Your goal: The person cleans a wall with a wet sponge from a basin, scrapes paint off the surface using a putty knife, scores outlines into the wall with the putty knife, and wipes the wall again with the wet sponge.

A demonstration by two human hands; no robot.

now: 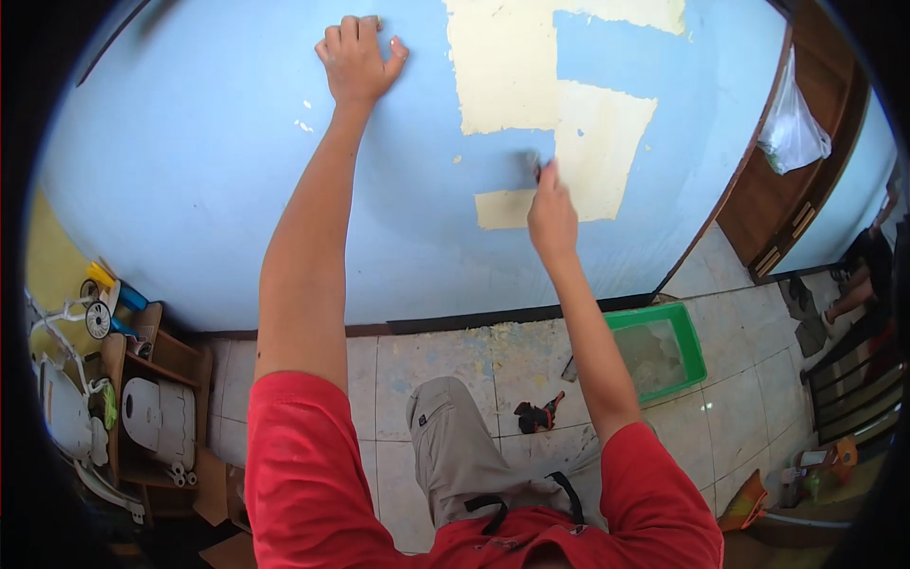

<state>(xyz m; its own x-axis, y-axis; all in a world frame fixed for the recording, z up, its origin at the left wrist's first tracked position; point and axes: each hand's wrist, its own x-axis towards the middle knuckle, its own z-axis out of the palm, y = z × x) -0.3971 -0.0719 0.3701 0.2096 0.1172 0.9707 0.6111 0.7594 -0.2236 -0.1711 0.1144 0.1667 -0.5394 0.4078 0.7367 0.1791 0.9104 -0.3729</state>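
Note:
My left hand [358, 62] rests on the light blue wall [408, 209] at the upper left, its fingers and thumb apart. My right hand [553, 218] is closed on a small scraper [536, 163], smeared by motion, whose blade end meets the wall. Around it are ragged cream patches [602, 142] where the blue coat is off. A strip of blue lies between the upper cream area and the lower one. Small pale flecks [303, 125] mark the wall below my left hand.
A green tub [692, 332] with cloudy water stands on the tiled floor. Near it lies a black and orange object [538, 415]. Paint crumbs litter the wall's foot. Shelves [156, 346] stand left; a white plastic bag [794, 123] hangs right. Another person's leg [848, 296] shows far right.

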